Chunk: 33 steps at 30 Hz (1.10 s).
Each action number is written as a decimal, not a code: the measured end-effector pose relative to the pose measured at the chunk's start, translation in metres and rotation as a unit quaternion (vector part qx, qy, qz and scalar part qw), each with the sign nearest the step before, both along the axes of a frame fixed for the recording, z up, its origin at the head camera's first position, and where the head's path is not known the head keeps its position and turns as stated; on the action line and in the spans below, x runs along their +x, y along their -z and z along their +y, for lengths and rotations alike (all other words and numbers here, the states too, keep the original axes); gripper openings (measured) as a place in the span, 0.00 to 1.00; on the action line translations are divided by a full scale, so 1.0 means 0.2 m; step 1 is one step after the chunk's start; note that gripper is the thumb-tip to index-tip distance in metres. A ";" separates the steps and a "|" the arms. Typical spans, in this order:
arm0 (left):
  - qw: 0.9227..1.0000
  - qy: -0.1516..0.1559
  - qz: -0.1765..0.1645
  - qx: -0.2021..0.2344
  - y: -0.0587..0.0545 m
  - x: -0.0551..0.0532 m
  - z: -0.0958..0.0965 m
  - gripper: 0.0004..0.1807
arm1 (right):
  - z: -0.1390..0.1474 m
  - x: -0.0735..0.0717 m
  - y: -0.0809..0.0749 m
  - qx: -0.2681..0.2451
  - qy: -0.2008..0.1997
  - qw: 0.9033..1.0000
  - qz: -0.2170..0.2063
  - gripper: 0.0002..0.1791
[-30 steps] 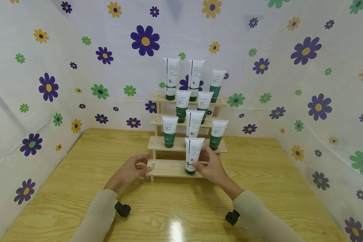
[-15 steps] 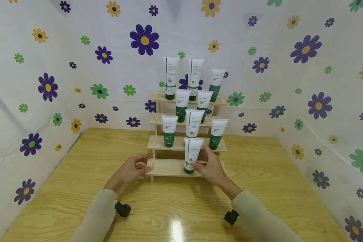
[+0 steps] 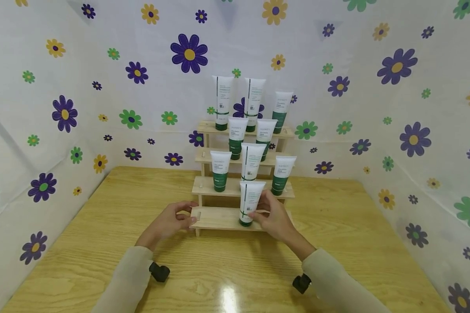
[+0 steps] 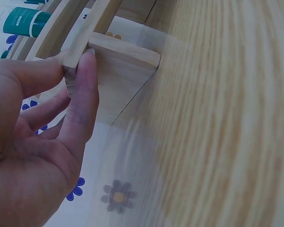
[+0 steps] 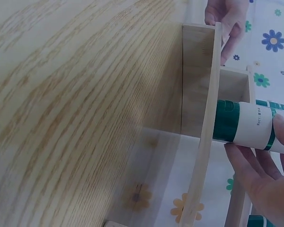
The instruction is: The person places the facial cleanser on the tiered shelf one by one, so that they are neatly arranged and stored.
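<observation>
A stepped wooden display rack (image 3: 215, 217) stands on the table, carrying white-and-green squeeze tubes on its shelves. My right hand (image 3: 274, 217) holds one tube (image 3: 250, 202) between thumb and fingers, its green cap down at the lowest shelf. In the right wrist view the cap (image 5: 226, 120) meets that shelf board, and the thumb lies on the tube's white body. My left hand (image 3: 174, 220) pinches the left end of the same shelf; in the left wrist view its thumb and a finger close on the board's corner (image 4: 75, 56).
Behind the held tube, another tube (image 3: 252, 161) stands on the second shelf between a left tube (image 3: 220, 171) and a right tube (image 3: 283, 175). Several more occupy the upper two shelves. A flower-printed cloth (image 3: 149, 87) walls the wooden table (image 3: 141, 191) at back and sides.
The held tube shifts slightly left on the lowest shelf along with my right hand, tilting a little. My left hand keeps its place on the shelf end.
</observation>
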<state>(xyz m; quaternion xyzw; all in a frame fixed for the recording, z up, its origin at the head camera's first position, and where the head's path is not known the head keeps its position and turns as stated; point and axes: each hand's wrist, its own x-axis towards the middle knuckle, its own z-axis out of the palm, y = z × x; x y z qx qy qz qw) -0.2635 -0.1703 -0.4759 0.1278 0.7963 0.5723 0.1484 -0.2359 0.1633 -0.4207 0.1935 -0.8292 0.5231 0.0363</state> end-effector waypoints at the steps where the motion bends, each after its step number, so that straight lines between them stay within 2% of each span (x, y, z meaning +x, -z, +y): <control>1: 1.000 -0.001 0.000 0.001 0.00 0.00 0.00 0.27 | 0.00 0.00 0.00 -0.002 0.001 1.000 -0.003 0.26; 13: 1.000 -0.006 0.005 -0.010 -0.01 -0.01 0.01 0.27 | 0.01 0.00 0.00 0.001 -0.001 1.000 0.016 0.26; 24: 1.000 0.009 0.008 0.009 0.01 0.00 0.00 0.28 | 0.05 0.00 0.01 0.016 -0.013 1.000 -0.005 0.25; 29: 1.000 0.015 0.019 0.000 0.01 0.00 -0.01 0.29 | 0.14 -0.03 -0.05 0.029 -0.030 0.999 0.014 0.21; 33: 0.999 0.022 0.035 -0.017 0.01 0.00 -0.04 0.29 | 0.23 -0.04 -0.13 0.019 -0.005 1.000 0.015 0.15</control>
